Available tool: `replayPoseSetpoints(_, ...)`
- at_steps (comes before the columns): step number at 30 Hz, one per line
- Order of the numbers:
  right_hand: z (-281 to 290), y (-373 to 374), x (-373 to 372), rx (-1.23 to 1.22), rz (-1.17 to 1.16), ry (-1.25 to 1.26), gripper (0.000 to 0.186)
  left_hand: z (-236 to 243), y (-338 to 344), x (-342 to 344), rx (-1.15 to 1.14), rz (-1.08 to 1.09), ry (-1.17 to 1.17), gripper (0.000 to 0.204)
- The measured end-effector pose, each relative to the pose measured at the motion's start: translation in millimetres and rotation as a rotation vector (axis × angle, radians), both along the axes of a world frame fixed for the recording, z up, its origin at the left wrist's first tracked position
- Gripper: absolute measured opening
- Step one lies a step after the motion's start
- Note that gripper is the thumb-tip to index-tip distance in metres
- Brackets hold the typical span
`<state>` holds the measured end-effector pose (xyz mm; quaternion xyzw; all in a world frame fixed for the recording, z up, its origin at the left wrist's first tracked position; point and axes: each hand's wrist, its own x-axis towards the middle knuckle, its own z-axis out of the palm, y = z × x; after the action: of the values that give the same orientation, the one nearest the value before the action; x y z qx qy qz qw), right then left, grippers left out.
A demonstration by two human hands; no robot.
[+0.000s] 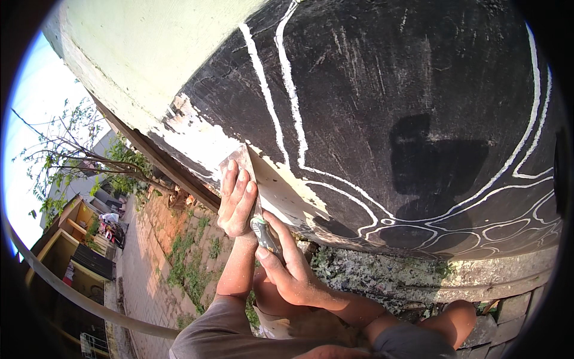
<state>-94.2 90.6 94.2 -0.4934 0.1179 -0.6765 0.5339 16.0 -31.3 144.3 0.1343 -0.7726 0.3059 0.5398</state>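
A paint scraper [243, 161] with a flat, paint-smeared metal blade lies against the wall, its edge at the border of the dark paint and a bare whitish patch [206, 140]. My right hand [291, 269] is closed round its worn, grey-green handle [263, 233]. My left hand [237, 200] rests its straight fingers flat on the blade, pressing it toward the surface. Black paint [353, 90] with raised white outlines covers most of the curved-looking wall. Pale dust speckles both forearms.
Pale green paint [161, 48] covers the wall's upper left. Below the wall runs a rough, paint-spattered ledge [382, 275]. To the left are a wooden beam [149, 152], a paved path [134, 263] with grass, a tree [89, 146] and a parked motorbike [112, 230]. My knees are bent close beneath.
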Motion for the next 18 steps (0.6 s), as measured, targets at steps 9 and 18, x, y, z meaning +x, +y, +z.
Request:
replayPoseSetpoints(9, 3.6, -0.1, -1.1, -0.022, 0.048, -0.056, 0.053, -0.9, 8.3, 1.7, 0.089, 0.003, -0.029, 0.019)
replayPoseSetpoints(18, 9.1, -8.7, -0.4, -0.116, -0.096, 0.051, 0.057, 6.8, -6.2, -14.2, 0.029, -0.043, 0.078, 0.026)
